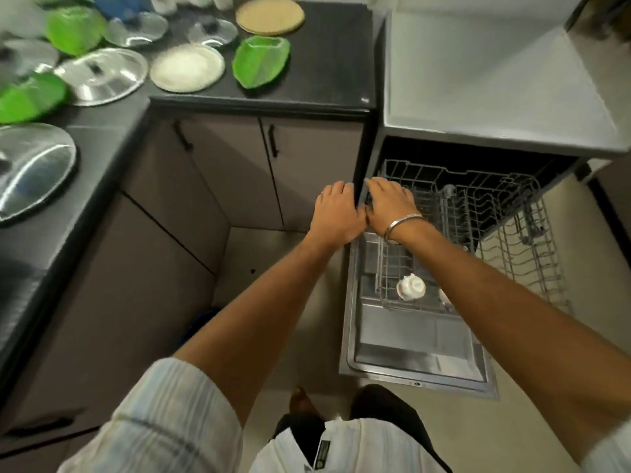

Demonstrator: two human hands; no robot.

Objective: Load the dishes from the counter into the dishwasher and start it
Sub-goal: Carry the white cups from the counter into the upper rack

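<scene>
Hands meet at the far left corner of the dishwasher's upper rack [426, 233], which is drawn out over the lowered door [409, 339]. Left hand [336, 213] lies just outside the corner, fingers bent over the edge of the dishwasher [478, 97]; whether it grips anything I cannot tell. Right hand [389, 203], a metal bangle [403, 227] on its wrist, rests with fingers fairly straight on the rack's corner wires. One white cup [411, 286] sits upside down at the near end of that rack. Dishes wait on the dark counter [324, 63] far left: a green leaf-shaped plate [261, 61], a white plate [187, 67], steel lids [102, 76] and a tan round plate [269, 15].
</scene>
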